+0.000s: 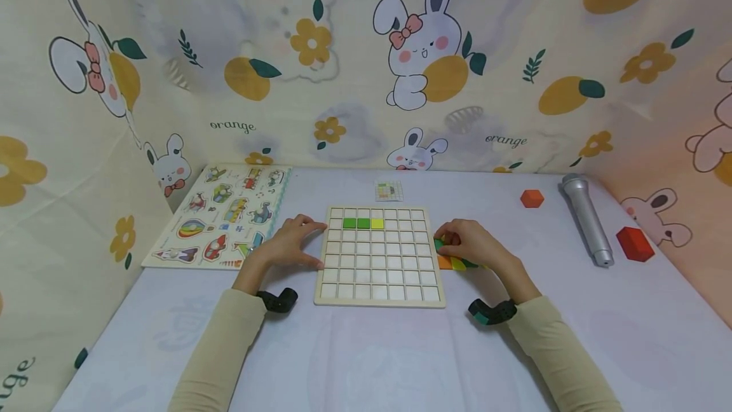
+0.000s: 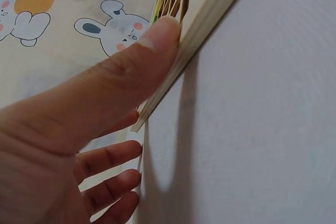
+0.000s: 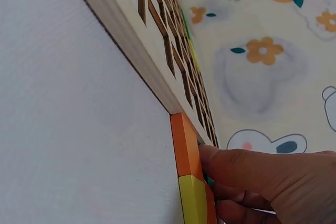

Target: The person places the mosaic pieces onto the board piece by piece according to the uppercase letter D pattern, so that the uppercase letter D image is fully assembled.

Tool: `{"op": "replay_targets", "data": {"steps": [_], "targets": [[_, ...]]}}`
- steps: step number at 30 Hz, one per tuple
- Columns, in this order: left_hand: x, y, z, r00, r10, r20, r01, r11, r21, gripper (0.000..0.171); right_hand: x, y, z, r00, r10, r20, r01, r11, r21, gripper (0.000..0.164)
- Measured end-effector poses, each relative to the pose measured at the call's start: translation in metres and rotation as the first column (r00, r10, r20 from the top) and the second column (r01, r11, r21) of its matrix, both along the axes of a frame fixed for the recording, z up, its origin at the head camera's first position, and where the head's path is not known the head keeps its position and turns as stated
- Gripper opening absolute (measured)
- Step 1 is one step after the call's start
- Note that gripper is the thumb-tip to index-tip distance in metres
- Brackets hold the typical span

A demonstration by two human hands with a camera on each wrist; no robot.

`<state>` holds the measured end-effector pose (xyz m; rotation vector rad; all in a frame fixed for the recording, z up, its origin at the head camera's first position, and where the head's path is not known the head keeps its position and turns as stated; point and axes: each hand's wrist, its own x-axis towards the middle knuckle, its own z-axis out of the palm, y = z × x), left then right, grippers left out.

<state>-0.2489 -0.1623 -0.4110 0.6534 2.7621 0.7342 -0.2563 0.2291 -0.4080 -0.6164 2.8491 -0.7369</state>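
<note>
A wooden grid board (image 1: 380, 303) lies in the middle of the table. Two green tiles (image 1: 356, 224) and a yellow tile (image 1: 377, 224) sit side by side in its second row from the back. My left hand (image 1: 290, 243) rests at the board's left edge, thumb and fingers spread and fairly straight; in the left wrist view the thumb (image 2: 152, 43) touches the rim. Beside the board's right edge, my right hand (image 1: 471, 243) bends its fingers over coloured tiles and pinches a green tile (image 1: 438, 243), mostly hidden. An orange tile (image 3: 185, 148) and a yellow tile (image 3: 192, 198) lie under that hand.
A small card with a coloured grid (image 1: 389, 191) lies behind the board. At the left is a picture puzzle board (image 1: 197, 259). To the right are a silver cylinder (image 1: 587, 221) and two red-orange blocks, one small (image 1: 532, 198), one larger (image 1: 635, 244). Patterned cloth walls surround the table.
</note>
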Motion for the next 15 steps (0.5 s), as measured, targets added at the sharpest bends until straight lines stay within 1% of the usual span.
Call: {"op": "replay_targets", "data": {"steps": [4,10,13,15], "targets": [[-0.0006,-0.0002,0.0003,1.000,0.002,0.003,-0.002,1.000,0.001,0.084,0.0000,-0.0004,0.0000,1.000,0.000,-0.012,0.000,1.000,-0.004,0.026],[-0.0007,-0.0006,-0.0002,1.000,0.001,0.001,-0.001,1.000,-0.002,0.084,-0.0011,0.0016,0.0001,1.000,-0.028,-0.007,0.028,1.000,-0.003,0.027],[-0.0008,-0.0006,-0.0003,1.000,-0.003,0.000,0.003,1.000,-0.002,0.084,-0.0007,0.0026,0.0025,0.999,-0.050,-0.013,0.050,0.999,-0.022,0.026],[-0.0011,-0.0009,-0.0002,1.000,-0.005,-0.003,0.005,1.000,-0.007,0.084,-0.0007,0.0021,0.0045,0.998,-0.050,-0.038,0.048,0.998,-0.047,0.026]]}}
